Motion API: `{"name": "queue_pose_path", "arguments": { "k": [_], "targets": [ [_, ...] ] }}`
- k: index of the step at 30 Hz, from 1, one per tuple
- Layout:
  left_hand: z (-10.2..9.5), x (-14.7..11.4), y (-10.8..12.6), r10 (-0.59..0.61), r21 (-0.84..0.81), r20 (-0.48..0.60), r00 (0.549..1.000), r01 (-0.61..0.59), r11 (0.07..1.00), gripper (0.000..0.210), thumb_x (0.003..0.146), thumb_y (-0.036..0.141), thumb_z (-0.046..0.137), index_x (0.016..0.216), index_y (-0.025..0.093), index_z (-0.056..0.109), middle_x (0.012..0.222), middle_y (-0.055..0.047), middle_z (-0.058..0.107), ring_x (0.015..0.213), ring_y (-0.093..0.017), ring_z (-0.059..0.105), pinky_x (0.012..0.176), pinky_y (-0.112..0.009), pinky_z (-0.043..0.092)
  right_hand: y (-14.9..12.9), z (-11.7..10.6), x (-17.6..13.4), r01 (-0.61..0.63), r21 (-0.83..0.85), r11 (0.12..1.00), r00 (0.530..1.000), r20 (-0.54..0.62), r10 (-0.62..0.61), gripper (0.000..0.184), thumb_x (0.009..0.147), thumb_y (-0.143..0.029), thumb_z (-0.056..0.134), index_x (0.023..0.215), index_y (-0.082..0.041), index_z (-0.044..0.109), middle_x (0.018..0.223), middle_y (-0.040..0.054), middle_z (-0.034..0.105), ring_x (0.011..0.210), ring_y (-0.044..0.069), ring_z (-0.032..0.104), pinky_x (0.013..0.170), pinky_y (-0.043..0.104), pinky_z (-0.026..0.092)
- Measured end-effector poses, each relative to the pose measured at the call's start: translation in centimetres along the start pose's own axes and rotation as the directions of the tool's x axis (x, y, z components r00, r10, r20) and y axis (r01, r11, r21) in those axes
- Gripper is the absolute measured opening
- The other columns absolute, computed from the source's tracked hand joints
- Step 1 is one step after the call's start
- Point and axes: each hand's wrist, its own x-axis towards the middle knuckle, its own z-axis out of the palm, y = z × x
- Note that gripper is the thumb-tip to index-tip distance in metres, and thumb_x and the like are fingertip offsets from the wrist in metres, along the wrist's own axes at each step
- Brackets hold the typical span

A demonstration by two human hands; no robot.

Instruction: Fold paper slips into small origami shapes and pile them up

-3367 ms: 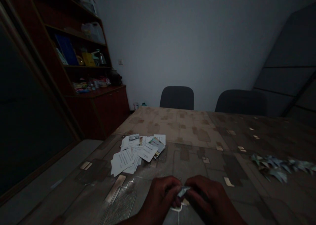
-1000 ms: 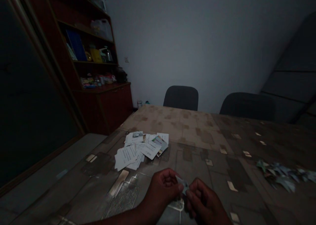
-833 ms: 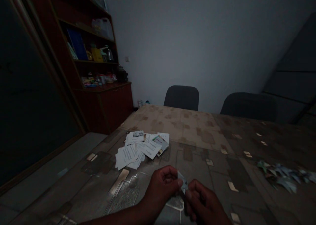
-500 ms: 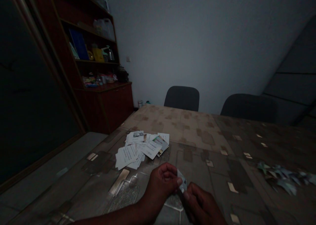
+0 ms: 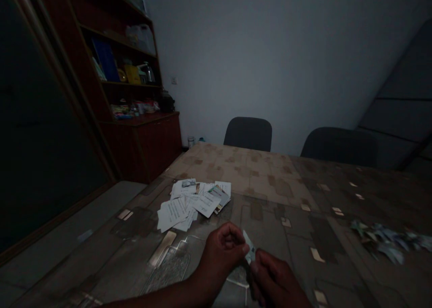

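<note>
Between my two hands is a small pale folded piece of paper (image 5: pixel 249 250), narrow and pointed at its top. My left hand (image 5: pixel 227 247) pinches its left side between thumb and fingers. From the right, my right hand (image 5: pixel 272 274) grips its lower end, the fingers partly hidden behind the thumb. Beyond my left hand lies a loose pile of printed paper cards (image 5: pixel 175 212), overlapping on the table. Far to the right sits a cluster of folded paper pieces (image 5: pixel 388 240), blurred in the dim light.
The table (image 5: pixel 270 182) has a patterned cover. Behind it stand two dark chairs, a nearer-centre chair (image 5: pixel 249 133) and a right chair (image 5: pixel 337 146). A wooden cabinet (image 5: pixel 155 141) with filled shelves is at the left, against the wall.
Both hands keep hold of the folded paper in nearly the same place; the paper has tilted very slightly. The view has shifted a little. The card pile is unchanged.
</note>
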Motion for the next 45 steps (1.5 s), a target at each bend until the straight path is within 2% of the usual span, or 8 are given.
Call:
{"name": "queue_pose_path", "arguments": {
  "k": [6, 11, 18, 27, 31, 38, 42, 45],
  "targets": [
    [-0.1, 0.1, -0.7, -0.019, 0.000, 0.000, 1.000, 0.019, 1.000, 0.020, 0.060, 0.018, 0.076, 0.073, 0.013, 0.062, 0.061, 0.003, 0.057, 0.056, -0.009, 0.050, 0.054, -0.019, 0.037, 0.5, 0.0, 0.0, 0.051, -0.135, 0.989, 0.997, -0.046, -0.058, 0.054, 0.086, -0.072, 0.040, 0.064, -0.022, 0.041, 0.052, -0.0056, 0.043, 0.049, 0.012, 0.040, 0.049, 0.023, 0.029],
    [-0.1, -0.1, -0.3, 0.073, 0.033, -0.014, 0.997, -0.073, 0.997, 0.023, 0.062, 0.011, 0.069, 0.068, 0.018, 0.049, 0.060, 0.006, 0.054, 0.054, -0.009, 0.047, 0.053, -0.019, 0.036, 0.1, -0.2, -0.1, 0.037, -0.057, 0.998, 0.999, -0.021, -0.039, 0.054, 0.087, -0.070, 0.041, 0.065, -0.020, 0.046, 0.054, -0.0045, 0.045, 0.049, 0.011, 0.040, 0.050, 0.023, 0.029],
    [-0.1, -1.1, 0.2, 0.067, 0.176, 0.046, 0.997, -0.074, 0.982, 0.023, 0.066, 0.007, 0.065, 0.069, 0.019, 0.046, 0.063, 0.005, 0.054, 0.057, -0.010, 0.048, 0.054, -0.020, 0.036, -1.1, -0.9, -0.1, 0.082, 0.011, 0.997, 0.969, -0.236, -0.077, 0.042, 0.080, -0.060, 0.061, 0.076, -0.019, 0.056, 0.060, -0.0052, 0.044, 0.056, 0.012, 0.040, 0.050, 0.022, 0.031],
    [0.2, -1.2, 0.4, -0.008, 0.110, 0.094, 0.996, -0.003, 0.994, 0.018, 0.066, 0.018, 0.071, 0.078, 0.015, 0.058, 0.068, 0.001, 0.059, 0.064, -0.013, 0.054, 0.061, -0.022, 0.040, -0.5, -1.1, -0.5, 0.113, -0.044, 0.993, 0.963, -0.242, -0.121, 0.038, 0.086, -0.053, 0.056, 0.070, -0.019, 0.051, 0.062, -0.0044, 0.044, 0.060, 0.014, 0.041, 0.054, 0.023, 0.034],
    [0.1, -1.2, 0.1, -0.061, 0.160, 0.121, 0.991, 0.041, 0.986, 0.021, 0.068, 0.030, 0.071, 0.066, 0.014, 0.058, 0.060, 0.002, 0.055, 0.058, -0.012, 0.050, 0.056, -0.023, 0.037, -0.7, -0.9, -0.6, 0.152, -0.069, 0.986, 0.963, -0.214, -0.164, 0.035, 0.088, -0.050, 0.053, 0.071, -0.020, 0.051, 0.063, -0.0041, 0.045, 0.061, 0.014, 0.044, 0.057, 0.024, 0.036],
    [0.1, -1.4, -0.4, -0.097, 0.382, 0.115, 0.989, 0.046, 0.923, 0.016, 0.064, 0.028, 0.066, 0.059, 0.014, 0.058, 0.054, 0.003, 0.049, 0.053, -0.011, 0.040, 0.052, -0.023, 0.029, -1.6, -1.5, -0.4, 0.176, -0.273, 0.946, 0.950, -0.205, -0.236, 0.016, 0.082, -0.035, 0.058, 0.077, -0.020, 0.058, 0.063, -0.0038, 0.051, 0.059, 0.015, 0.049, 0.054, 0.023, 0.037],
    [0.1, -1.5, -0.6, -0.120, 0.396, 0.153, 0.981, 0.050, 0.917, 0.013, 0.064, 0.026, 0.063, 0.059, 0.015, 0.056, 0.054, 0.004, 0.048, 0.054, -0.011, 0.039, 0.052, -0.023, 0.029, -1.3, -1.9, -0.4, 0.220, -0.389, 0.894, 0.948, -0.130, -0.290, 0.020, 0.085, -0.033, 0.055, 0.071, -0.019, 0.059, 0.064, -0.0019, 0.055, 0.060, 0.015, 0.054, 0.055, 0.024, 0.038],
    [0.1, -1.5, -0.8, -0.157, 0.393, 0.175, 0.972, 0.077, 0.916, 0.010, 0.061, 0.020, 0.062, 0.057, 0.016, 0.054, 0.051, 0.006, 0.044, 0.052, -0.010, 0.037, 0.051, -0.022, 0.028, -1.5, -2.0, -0.5, 0.203, -0.405, 0.891, 0.936, -0.186, -0.298, 0.030, 0.090, -0.039, 0.049, 0.069, -0.020, 0.057, 0.062, -0.0019, 0.055, 0.059, 0.015, 0.054, 0.055, 0.024, 0.039]
  ]
}}
